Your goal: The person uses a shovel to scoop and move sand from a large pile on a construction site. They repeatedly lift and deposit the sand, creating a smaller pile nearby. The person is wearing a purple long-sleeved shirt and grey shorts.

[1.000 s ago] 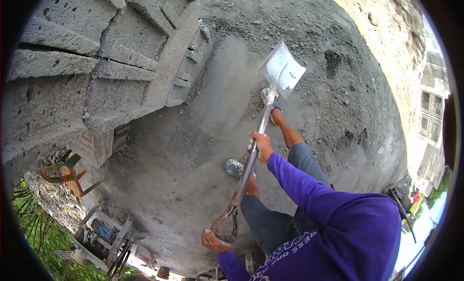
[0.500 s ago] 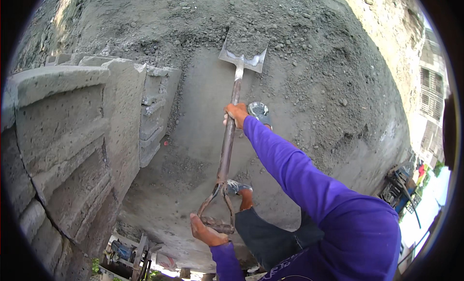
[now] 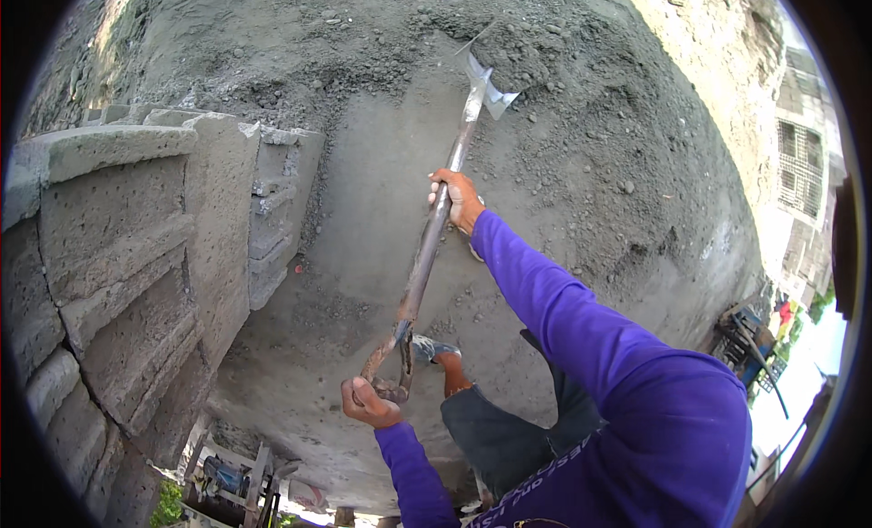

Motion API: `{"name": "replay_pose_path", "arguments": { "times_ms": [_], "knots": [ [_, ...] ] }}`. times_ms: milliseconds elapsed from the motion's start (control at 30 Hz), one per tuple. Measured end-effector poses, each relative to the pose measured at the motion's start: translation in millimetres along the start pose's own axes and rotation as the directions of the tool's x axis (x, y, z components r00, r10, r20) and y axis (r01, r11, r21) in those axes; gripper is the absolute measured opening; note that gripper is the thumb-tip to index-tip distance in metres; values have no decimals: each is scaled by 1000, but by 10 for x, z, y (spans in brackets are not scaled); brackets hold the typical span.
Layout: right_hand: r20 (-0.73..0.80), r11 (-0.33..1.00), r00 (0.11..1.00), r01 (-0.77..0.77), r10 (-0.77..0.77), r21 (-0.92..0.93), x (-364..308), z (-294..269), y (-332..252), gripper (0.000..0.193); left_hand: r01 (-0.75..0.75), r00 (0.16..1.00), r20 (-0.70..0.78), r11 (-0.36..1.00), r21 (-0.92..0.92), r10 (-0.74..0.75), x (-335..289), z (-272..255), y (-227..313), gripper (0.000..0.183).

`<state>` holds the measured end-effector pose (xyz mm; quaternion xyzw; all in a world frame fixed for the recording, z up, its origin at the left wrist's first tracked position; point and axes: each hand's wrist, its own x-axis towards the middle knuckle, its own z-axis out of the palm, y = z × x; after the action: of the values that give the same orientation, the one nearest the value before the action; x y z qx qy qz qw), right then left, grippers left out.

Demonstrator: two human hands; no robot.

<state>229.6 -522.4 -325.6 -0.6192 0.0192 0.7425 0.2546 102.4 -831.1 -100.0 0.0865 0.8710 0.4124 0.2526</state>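
A shovel with a long worn shaft slants from lower left to upper right. Around the middle of its shaft, my right hand is closed. My left hand grips the D-shaped handle at the near end. The metal blade is turned on its side, nearly edge-on, at the border of the grey gravelly sand. How much sand the blade carries, I cannot tell.
Stacked concrete hollow blocks rise close on the left. My foot is beside the handle, on the grey floor. Equipment stands at the lower left, and more dark gear lies at the right.
The shovel has rolled from blade flat to nearly edge-on, and its blade has swung right. My left hand has shifted slightly up and left with the handle; my right hand has moved a little right.
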Motion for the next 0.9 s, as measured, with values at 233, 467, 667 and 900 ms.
{"name": "replay_pose_path", "arguments": {
  "times_ms": [233, 467, 667, 900],
  "knots": [
    [-38, 961, 999, 35, -25, 273, -1405, -544, 242, 15, -59, 995, 79, 998, -7, 59, -289, -875, 337, 41],
    [-205, 959, 951, -257, 229, -119, -1235, -126, 2073, 18, 525, 805, -261, 845, -104, -532, -633, -1786, 163, 46],
    [-159, 944, 976, -185, 146, -272, 378, -527, 371, 18, 474, 841, -200, 863, -174, -503, -75, 405, -30, 51],
    [-153, 972, 988, -60, 26, -226, 491, -1038, 56, 17, 740, 624, 35, 576, -348, -781, -508, 681, -484, 43]
  ]
}}
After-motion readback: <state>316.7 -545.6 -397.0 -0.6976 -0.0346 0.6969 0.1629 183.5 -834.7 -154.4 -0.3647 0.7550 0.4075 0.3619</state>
